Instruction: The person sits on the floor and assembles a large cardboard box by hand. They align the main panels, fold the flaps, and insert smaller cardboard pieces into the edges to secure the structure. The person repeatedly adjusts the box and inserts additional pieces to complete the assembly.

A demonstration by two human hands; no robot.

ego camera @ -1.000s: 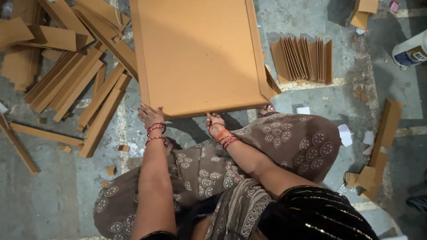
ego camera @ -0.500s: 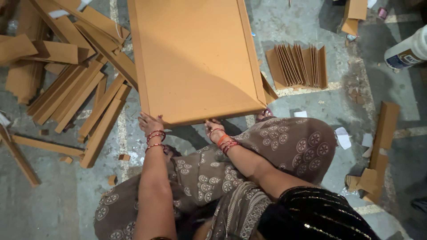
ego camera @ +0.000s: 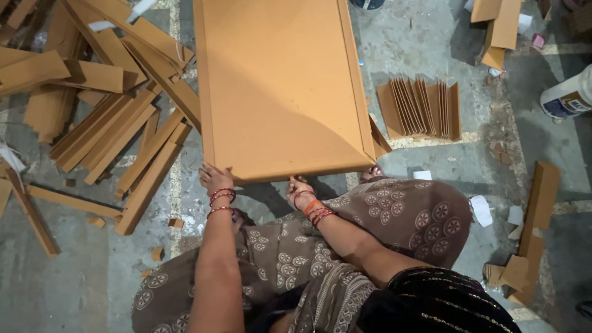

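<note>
A large flat brown cardboard tray [ego camera: 280, 86] with folded-up rims lies on the concrete floor in front of my knees. My left hand [ego camera: 214, 178] grips its near edge at the left corner, fingers under the rim. My right hand [ego camera: 300, 186] holds the same near edge toward the middle. Both wrists carry red and orange bangles. My legs, in patterned brown cloth [ego camera: 345, 234], are folded just below the tray.
A heap of long folded cardboard strips [ego camera: 105, 123] lies at the left. A fanned row of folded cardboard pieces [ego camera: 422, 108] stands at the right. A white glue bottle [ego camera: 567, 98] lies at the right edge. Cardboard offcuts [ego camera: 530, 234] and paper scraps are scattered at lower right.
The tray's near edge sits a little lower in view and closer to my knees, and both hands have shifted with it.
</note>
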